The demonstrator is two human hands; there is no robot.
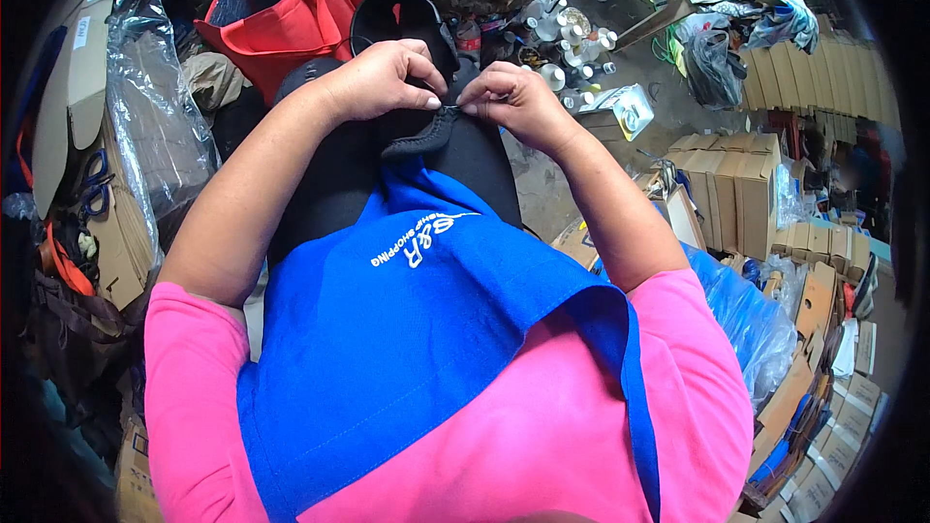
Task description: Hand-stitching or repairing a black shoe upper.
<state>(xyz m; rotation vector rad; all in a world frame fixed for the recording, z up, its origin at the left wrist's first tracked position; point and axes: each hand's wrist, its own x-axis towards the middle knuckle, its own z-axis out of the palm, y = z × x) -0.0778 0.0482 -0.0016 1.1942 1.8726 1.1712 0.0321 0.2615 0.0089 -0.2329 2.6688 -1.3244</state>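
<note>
Black fabric piece (426, 131) sits between both hands — left hand (383, 77) and right hand (518, 97) pinch its edge.

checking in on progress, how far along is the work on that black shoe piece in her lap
Done: nothing finished is clearly visible; I cannot tell how much of the black shoe piece is worked. In hand: the left hand and right hand pinch its edge together at one spot over the blue apron. Left: the piece's lower rim below the fingers looks untouched, and stacked cardboard boxes wait at the right.
</note>
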